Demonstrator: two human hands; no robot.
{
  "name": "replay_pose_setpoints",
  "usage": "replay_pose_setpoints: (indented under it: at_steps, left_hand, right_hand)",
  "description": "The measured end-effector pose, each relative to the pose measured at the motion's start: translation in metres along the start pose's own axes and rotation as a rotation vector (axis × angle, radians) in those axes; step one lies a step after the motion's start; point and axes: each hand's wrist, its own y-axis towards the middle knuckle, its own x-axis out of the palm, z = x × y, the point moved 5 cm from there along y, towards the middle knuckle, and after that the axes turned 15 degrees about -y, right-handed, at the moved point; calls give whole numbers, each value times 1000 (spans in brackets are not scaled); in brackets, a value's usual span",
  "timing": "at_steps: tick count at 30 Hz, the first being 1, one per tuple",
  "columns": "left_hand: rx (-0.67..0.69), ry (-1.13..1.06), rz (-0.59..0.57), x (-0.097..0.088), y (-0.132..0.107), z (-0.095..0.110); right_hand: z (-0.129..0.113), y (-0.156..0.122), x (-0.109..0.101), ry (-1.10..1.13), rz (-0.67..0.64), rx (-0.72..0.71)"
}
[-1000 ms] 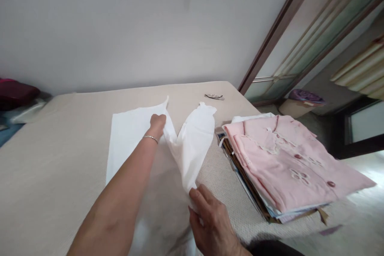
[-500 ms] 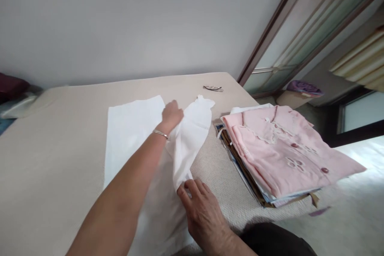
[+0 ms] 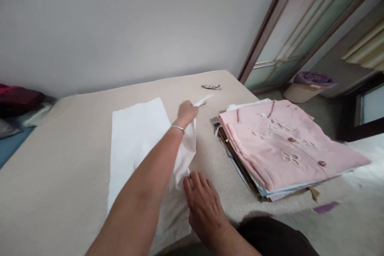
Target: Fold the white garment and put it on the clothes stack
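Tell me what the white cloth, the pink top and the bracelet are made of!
The white cloth seems to be thin fabric, maybe cotton: it looks matte and creases softly. The pink top looks like soft, matte fabric too, since it folds and wrinkles; its reddish buttons could be plastic, as they look smooth and glossy. The bracelet is probably metal, because it's silvery and shiny.

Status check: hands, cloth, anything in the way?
Left hand gripping gathered part of white cloth; right hand touching it nearer. Cloth's left part flat. Pink-topped stack to the right, eyeglasses beyond, both off the cloth.
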Motion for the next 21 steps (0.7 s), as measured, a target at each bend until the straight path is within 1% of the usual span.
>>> replay_pose_setpoints:
  at_steps: [2,3,4,5,6,7,8,9,11,13,14,16,19,21]
  left_hand:
    - [-41,-149,147,-55,-10,-19]
    - [-53,-214,202,-83,-21,-33]
    - [-64,-325,276,-110,-36,-48]
    - [-88,-652,390,-135,-56,-69]
    - [-129,-913,459,-155,-77,-90]
    - [-187,-1092,507,-170,-100,-111]
    - [-241,-1190,555,-182,-124,-131]
    - [-298,-1248,593,-190,-146,-149]
    - [-391,-1307,629,-197,-181,-178]
    - [-452,-1317,627,-196,-198,-195]
    - [-468,-1300,627,-195,-201,-200]
    - [-476,-1234,651,-192,-199,-205]
    - [-462,-1131,750,-191,-188,-206]
    - [-452,-1113,815,-193,-182,-205]
  right_hand:
    - [5,-1,-2,-29,-34,65]
    - [7,-1,-3,-35,-66,92]
    - [9,-1,-4,-37,-102,117]
    - [11,0,-5,-35,-141,138]
    - [13,0,-5,-30,-184,154]
    - [14,1,-6,-26,-219,163]
    - [15,2,-7,-26,-250,165]
    - [16,2,-8,-31,-270,163]
    - [16,4,-9,-45,-298,150]
    - [17,5,-9,-58,-327,139]
    - [18,5,-9,-61,-346,136]
    - [20,6,-10,-61,-376,132]
    - [23,7,-12,-58,-405,121]
    - [25,7,-12,-66,-426,101]
